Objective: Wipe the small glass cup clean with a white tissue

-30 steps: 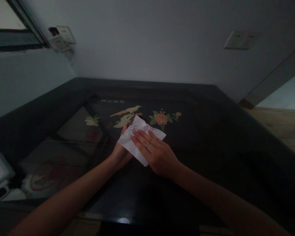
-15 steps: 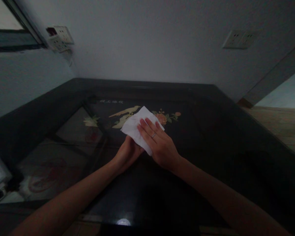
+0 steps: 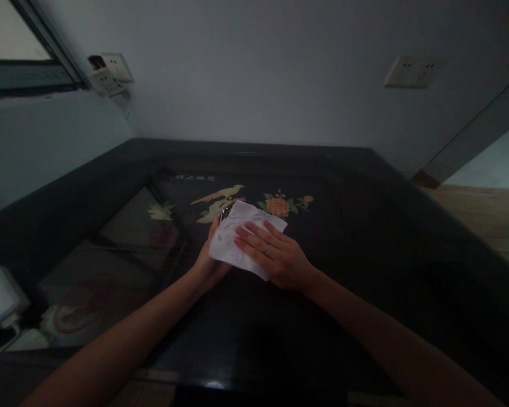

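Observation:
A white tissue [image 3: 233, 240], creased and roughly square, lies between my two hands above the dark tabletop [image 3: 254, 328]. My right hand [image 3: 282, 257], with a ring on one finger, presses the tissue down with its fingers extended side by side. From the left, my left hand [image 3: 207, 260] grips a dark object with a shiny edge [image 3: 225, 212]. Most of that object is covered by the tissue, so its kind cannot be made out. The left fingers are largely hidden beneath the tissue.
Bird and flower decorations [image 3: 277, 204] mark the glossy tabletop. A white device with a cable [image 3: 2, 299] sits at the left edge. Wall sockets [image 3: 413, 72] are on the right, with more sockets [image 3: 116, 68] in the left corner. Wooden flooring [image 3: 487, 217] shows at right.
The tissue has turned and slid slightly downward, exposing a shiny edge of the object beneath it. My left hand has shifted up along the tissue's left side; my right hand has moved slightly.

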Available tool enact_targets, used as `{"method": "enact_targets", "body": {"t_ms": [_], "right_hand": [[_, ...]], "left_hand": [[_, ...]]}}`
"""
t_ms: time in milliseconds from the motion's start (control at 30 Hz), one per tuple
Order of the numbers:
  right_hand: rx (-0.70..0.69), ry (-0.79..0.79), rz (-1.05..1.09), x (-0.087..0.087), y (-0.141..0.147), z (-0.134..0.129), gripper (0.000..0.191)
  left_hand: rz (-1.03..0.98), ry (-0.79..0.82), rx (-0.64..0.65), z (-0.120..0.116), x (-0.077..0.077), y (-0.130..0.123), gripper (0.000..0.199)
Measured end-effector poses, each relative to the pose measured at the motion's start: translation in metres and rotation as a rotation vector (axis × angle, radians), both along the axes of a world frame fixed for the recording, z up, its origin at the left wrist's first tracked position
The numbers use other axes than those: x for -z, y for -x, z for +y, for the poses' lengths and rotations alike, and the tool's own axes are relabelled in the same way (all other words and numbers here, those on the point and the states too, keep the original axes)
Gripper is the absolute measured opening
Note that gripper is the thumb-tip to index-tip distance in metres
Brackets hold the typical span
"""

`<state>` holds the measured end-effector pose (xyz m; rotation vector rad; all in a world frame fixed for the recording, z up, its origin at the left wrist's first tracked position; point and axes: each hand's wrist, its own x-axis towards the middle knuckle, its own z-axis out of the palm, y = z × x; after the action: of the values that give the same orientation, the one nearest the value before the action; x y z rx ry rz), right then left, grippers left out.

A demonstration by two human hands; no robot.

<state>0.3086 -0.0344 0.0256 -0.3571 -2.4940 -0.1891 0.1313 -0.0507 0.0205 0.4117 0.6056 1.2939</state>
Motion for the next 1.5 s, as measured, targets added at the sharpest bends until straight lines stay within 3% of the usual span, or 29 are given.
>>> {"method": "enact_targets", "body": {"t_ms": [67, 167, 333, 433, 567, 667, 900, 1033, 1200, 1367, 1500], "right_hand": [[0.015, 0.06, 0.063, 0.001, -0.007, 0.008, 0.049], [0.09, 0.267, 0.246, -0.003, -0.016, 0.018, 0.049], [0.298, 0.886, 0.966, -0.013, -0.022, 0.02, 0.04], [0.304, 1.185, 1.293, -0.006, -0.025, 0.014, 0.042], [0.28, 1.43, 1.417, 0.011, -0.027, -0.002, 0.035], [0.284, 1.514, 1.479, 0.015, -0.026, -0.015, 0.033], [0.305, 1.587, 1.463, 0.004, -0.027, -0.024, 0.032], [0.307, 1.614, 1.448, 0.003, -0.028, -0.025, 0.034], [0.41, 1.645, 1.413, 0.004, -0.028, -0.026, 0.034], [0.349, 1.647, 1.333, 0.004, -0.027, -0.028, 0.036], [0.305, 1.507, 1.239, -0.002, -0.034, -0.025, 0.042]], "left_hand": [[0.007, 0.001, -0.02, 0.001, -0.006, -0.002, 0.05], [0.084, -0.021, 0.062, 0.0, -0.009, -0.002, 0.055], [0.14, -0.072, 0.163, -0.004, -0.009, -0.004, 0.063], [0.132, -0.04, 0.176, -0.008, -0.01, -0.007, 0.065], [0.119, 0.025, 0.173, -0.013, -0.014, -0.011, 0.059], [0.098, 0.048, 0.199, -0.015, -0.015, -0.014, 0.057], [0.056, 0.001, 0.17, -0.015, -0.015, -0.015, 0.043], [0.047, 0.01, 0.277, -0.016, -0.011, -0.014, 0.045], [0.073, -0.028, 0.374, -0.023, -0.009, -0.016, 0.046], [0.145, -0.061, 0.31, -0.026, -0.013, -0.023, 0.045], [0.232, -0.139, 0.216, -0.024, -0.01, -0.021, 0.041]]}}
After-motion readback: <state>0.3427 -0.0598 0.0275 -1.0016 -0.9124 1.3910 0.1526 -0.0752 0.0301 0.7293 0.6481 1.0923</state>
